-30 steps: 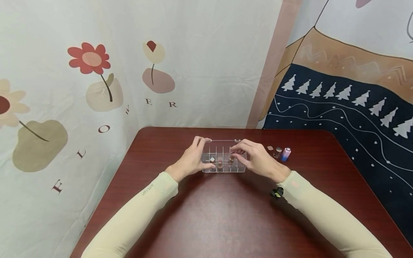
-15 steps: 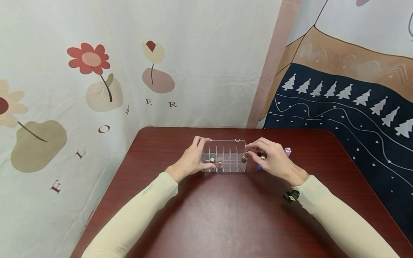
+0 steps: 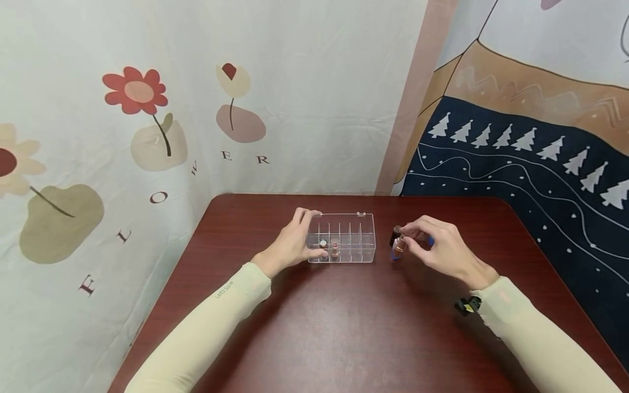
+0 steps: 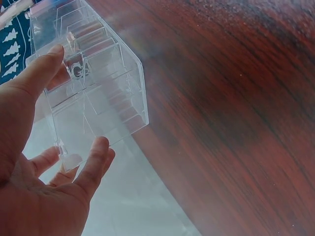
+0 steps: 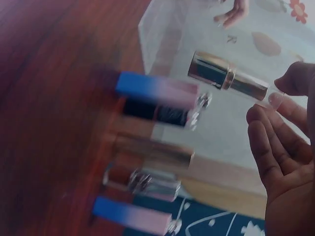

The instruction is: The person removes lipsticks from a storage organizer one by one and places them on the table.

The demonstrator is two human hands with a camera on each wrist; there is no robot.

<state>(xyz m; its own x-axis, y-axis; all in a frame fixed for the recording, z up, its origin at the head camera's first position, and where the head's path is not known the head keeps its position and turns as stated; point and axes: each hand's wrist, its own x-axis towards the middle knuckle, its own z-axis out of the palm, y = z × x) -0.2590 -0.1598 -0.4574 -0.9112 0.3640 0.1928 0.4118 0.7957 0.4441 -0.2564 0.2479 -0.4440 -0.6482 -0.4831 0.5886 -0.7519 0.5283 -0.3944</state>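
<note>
In the head view my left hand (image 3: 290, 243) holds a clear divided lipstick organizer (image 3: 365, 255) at its left end, thumb at the front, fingers at the back corner. Two small tubes stand in its front compartments, one with a pale top (image 3: 323, 244) and one pinkish lipstick (image 3: 335, 250). To the right of the organizer, above the table, my right hand (image 3: 448, 254) pinches a lipstick (image 5: 229, 76) with a dark, gold-ringed body. Thumb and fingertips grip its clear end, the dark end pointing away from the hand in the right wrist view.
More lipsticks stand on the table by my right hand: two blue-and-pink tubes (image 5: 157, 91) (image 5: 133, 216), a black one (image 5: 142, 109), a brownish-gold one (image 5: 155, 150) and a clear-capped one (image 5: 156, 187). Patterned cloth (image 3: 304, 109) hangs behind the table (image 3: 314, 327).
My right hand has drawn the lipstick up out of the organizer and carried it right, over to the standing lipsticks. The left hand and organizer have stayed put.
</note>
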